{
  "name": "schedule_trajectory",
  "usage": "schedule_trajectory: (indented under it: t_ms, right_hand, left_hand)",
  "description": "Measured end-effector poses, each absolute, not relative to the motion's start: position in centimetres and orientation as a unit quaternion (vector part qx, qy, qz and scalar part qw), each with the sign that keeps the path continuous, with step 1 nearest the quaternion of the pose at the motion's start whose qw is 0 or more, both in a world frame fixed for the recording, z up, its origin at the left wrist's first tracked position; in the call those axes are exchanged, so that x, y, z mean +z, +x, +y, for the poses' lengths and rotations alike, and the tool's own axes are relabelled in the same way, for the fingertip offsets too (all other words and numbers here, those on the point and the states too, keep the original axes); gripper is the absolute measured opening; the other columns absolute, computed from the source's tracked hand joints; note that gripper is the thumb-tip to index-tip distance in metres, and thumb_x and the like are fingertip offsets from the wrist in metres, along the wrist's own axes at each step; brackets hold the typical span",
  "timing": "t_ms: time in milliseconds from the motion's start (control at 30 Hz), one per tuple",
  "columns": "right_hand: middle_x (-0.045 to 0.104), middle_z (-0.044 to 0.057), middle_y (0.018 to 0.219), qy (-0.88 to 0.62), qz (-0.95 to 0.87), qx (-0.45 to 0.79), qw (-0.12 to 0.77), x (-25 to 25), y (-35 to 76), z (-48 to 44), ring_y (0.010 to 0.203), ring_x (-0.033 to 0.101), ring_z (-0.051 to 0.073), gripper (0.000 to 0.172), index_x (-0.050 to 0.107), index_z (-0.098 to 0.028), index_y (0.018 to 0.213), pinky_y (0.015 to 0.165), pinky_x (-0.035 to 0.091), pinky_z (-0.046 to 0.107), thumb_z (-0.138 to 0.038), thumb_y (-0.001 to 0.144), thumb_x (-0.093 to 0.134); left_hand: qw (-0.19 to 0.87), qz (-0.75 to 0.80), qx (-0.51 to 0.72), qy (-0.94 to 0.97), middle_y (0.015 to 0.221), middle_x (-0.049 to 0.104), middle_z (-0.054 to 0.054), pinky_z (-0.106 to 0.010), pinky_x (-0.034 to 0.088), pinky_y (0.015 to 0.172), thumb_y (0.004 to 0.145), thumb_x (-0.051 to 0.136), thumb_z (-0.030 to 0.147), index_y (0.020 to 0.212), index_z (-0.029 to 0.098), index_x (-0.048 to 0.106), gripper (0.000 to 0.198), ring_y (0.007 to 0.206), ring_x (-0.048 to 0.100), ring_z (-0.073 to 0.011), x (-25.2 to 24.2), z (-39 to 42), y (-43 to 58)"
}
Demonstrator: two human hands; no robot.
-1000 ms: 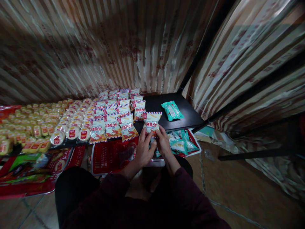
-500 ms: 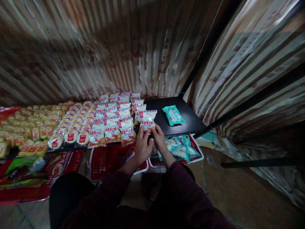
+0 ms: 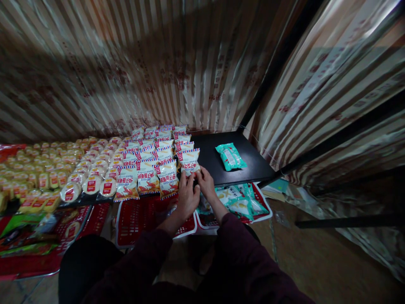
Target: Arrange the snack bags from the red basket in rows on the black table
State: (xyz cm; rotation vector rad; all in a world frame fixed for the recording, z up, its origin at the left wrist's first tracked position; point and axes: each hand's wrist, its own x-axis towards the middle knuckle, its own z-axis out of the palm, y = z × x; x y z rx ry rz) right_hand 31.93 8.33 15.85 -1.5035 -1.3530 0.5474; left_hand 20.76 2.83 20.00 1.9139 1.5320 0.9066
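Note:
Both hands grip the near edge of one white-and-orange snack packet [image 3: 189,161] with a red and blue striped border. My left hand [image 3: 187,196] pinches its lower left corner and my right hand [image 3: 206,184] its lower right. The packet lies low over the black shelf [image 3: 249,166], at the right end of the front row of several like packets [image 3: 147,175]. To the right a single teal packet [image 3: 230,156] lies alone on the shelf.
Round yellow snack packs [image 3: 47,169] cover the shelf's left part. Below the shelf edge stand red baskets [image 3: 139,217]; the right one [image 3: 264,202] holds teal packets [image 3: 242,200]. A striped curtain [image 3: 126,63] hangs behind and to the right. A black frame post [image 3: 329,141] slants at right.
The held packet has moved left and down toward the row's end, with both hands following it. The view has shifted slightly.

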Motion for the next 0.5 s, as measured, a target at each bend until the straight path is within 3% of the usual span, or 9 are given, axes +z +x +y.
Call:
schedule_trajectory:
  t_ms: [200,500]
  right_hand:
    - [0.063,0.014,0.116,-0.650,-0.581,0.156,0.464,15.8,31.8,8.2,0.107,0.056,0.027,0.044,0.058,-0.015,0.120,0.097,0.042,0.046,-0.037,0.085,0.042]
    - [0.049,0.007,0.140,-0.598,-0.575,0.258,0.495,17.7,31.8,8.4,0.128,0.046,0.024,0.058,0.039,-0.021,0.140,0.108,0.034,0.043,-0.044,0.087,0.044]
  left_hand:
    - [0.249,0.571,0.351,0.699,0.155,0.021,-0.011,-0.043,0.022,0.116,0.082,0.045,0.018,0.136,0.014,0.043,0.054,0.144,0.015,-0.0265,19.8,2.8,20.8]
    - [0.237,0.584,0.345,0.695,0.154,0.021,-0.014,-0.044,0.022,0.116,0.081,0.045,0.018,0.138,0.012,0.041,0.058,0.142,0.020,-0.0283,19.9,2.6,21.0]
